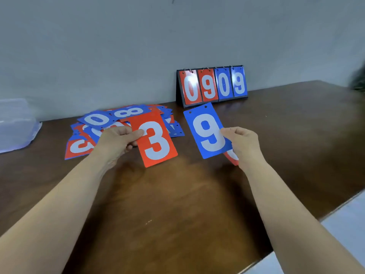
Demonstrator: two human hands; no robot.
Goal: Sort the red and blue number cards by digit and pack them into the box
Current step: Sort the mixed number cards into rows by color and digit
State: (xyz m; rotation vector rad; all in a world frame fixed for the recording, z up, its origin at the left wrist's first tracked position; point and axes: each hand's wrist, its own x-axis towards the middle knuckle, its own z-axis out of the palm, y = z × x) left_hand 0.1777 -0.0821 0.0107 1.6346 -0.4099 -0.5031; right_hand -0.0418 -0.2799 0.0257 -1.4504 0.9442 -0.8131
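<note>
Number cards: your left hand [118, 139] pinches the red 3 [156, 139]; your right hand [242, 143] grips the blue 9 [207, 131] over a red card [232, 158]. Loose pile [110, 123] lies far left; start separate digit stacks beside it.

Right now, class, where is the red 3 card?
In the head view, the red 3 card is left of centre, pinched by the left hand, in front of the card pile and left of the blue 9 card.

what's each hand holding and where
Left hand: red 3 card, left edge. Right hand: blue 9 card, right edge, a red card behind it.
</note>
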